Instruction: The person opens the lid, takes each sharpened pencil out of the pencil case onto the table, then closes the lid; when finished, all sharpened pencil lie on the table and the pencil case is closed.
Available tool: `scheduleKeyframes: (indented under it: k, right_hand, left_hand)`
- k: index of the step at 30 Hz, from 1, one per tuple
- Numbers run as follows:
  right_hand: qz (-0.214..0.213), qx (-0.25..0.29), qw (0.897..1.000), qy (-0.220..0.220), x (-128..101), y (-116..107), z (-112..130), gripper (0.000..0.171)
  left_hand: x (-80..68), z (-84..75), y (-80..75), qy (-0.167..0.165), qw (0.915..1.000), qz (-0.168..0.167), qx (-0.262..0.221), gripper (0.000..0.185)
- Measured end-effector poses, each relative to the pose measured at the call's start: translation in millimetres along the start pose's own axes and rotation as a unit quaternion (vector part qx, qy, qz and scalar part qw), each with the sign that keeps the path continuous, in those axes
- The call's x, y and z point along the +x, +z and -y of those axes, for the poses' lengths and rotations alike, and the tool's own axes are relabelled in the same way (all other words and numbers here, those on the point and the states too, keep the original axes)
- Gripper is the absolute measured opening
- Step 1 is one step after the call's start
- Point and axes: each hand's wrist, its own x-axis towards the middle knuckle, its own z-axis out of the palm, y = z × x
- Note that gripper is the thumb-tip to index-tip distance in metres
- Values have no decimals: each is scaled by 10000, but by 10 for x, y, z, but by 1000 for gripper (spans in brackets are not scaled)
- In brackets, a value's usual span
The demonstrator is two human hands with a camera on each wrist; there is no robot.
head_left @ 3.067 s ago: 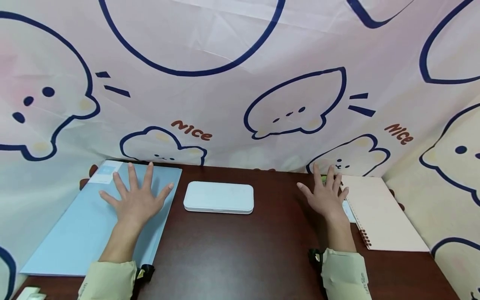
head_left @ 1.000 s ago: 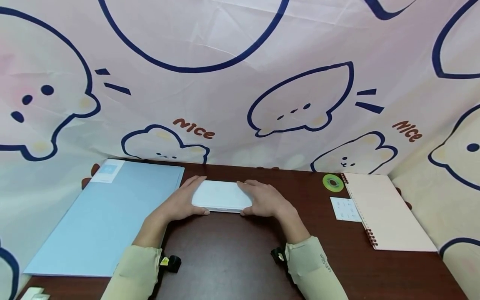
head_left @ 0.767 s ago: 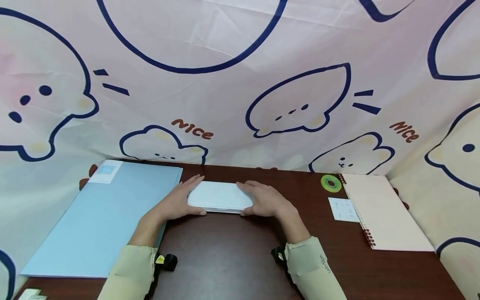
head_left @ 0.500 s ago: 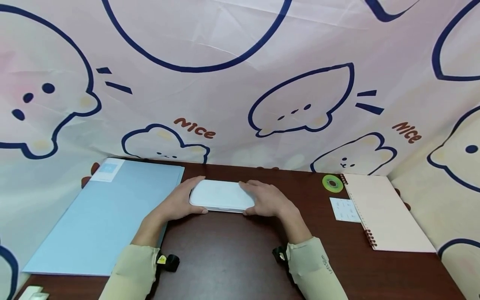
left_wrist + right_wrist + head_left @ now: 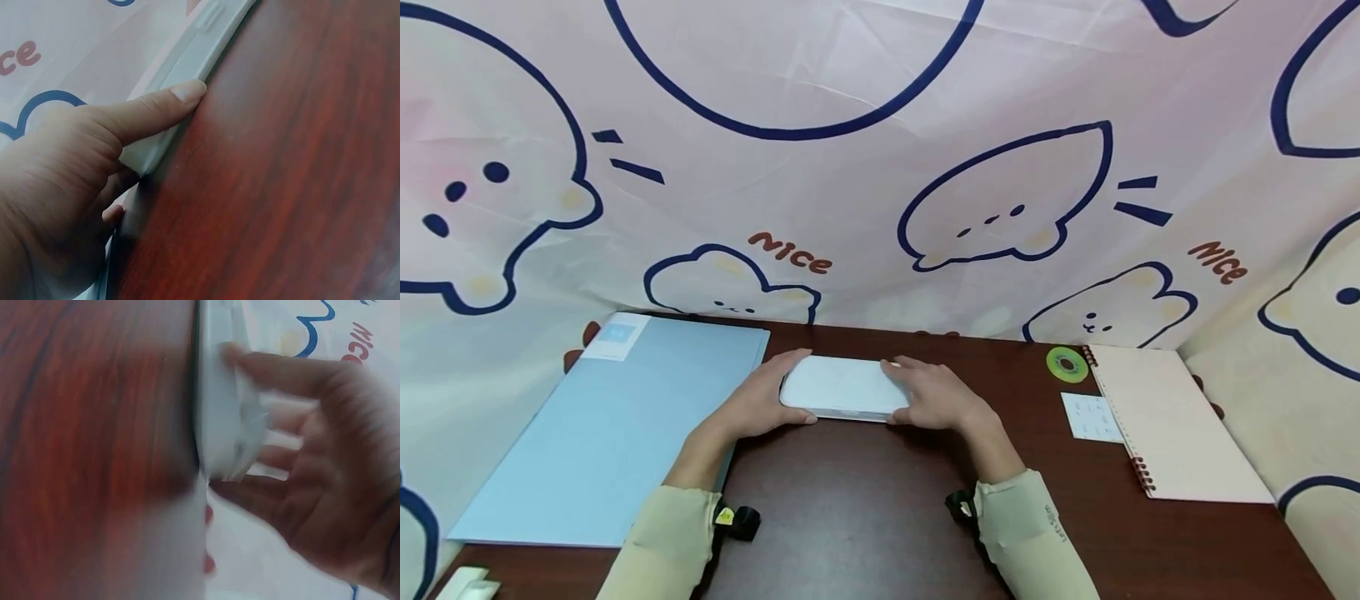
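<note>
A flat white case point(image 5: 842, 387) with rounded corners lies on the dark wooden table point(image 5: 865, 508) near its back edge. My left hand point(image 5: 765, 402) grips the case's left end, thumb along the front edge, fingers over the far side. In the left wrist view the thumb presses the front rim of the case point(image 5: 187, 56). My right hand point(image 5: 928, 395) grips the right end the same way. The right wrist view is blurred and shows fingers curled round the case point(image 5: 222, 406).
A light blue folder point(image 5: 602, 425) lies at the left. At the right are a pink spiral notebook point(image 5: 1172, 425), a small white card point(image 5: 1092, 417) and a green tape roll point(image 5: 1066, 364). A cartoon-printed cloth point(image 5: 880, 167) hangs close behind the table.
Three seconds ago both hands lay flat and apart, left on the folder, right by the notebook. They have since come to the case's two ends; in the last second they barely moved.
</note>
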Motion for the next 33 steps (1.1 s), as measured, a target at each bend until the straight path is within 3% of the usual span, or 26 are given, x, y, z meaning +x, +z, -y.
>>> scheduleKeyframes:
  k: [13,23,29,33]
  right_hand:
    - [-184,1041,9944,6,-31,-73,-122,63]
    - [-634,1678,9838,-56,-6,-66,-189,52]
    - [-857,2362,9672,384,2,-38,-231,62]
    - [-1143,3149,9405,567,36,-21,-280,62]
  left_hand:
    - [39,-10,17,11,9998,-92,-191,107]
    - [-21,-15,14,-587,9978,-157,263,126]
    - [-28,2,50,-711,9965,-59,432,129]
    - [-4,18,44,-694,9965,-143,438,130]
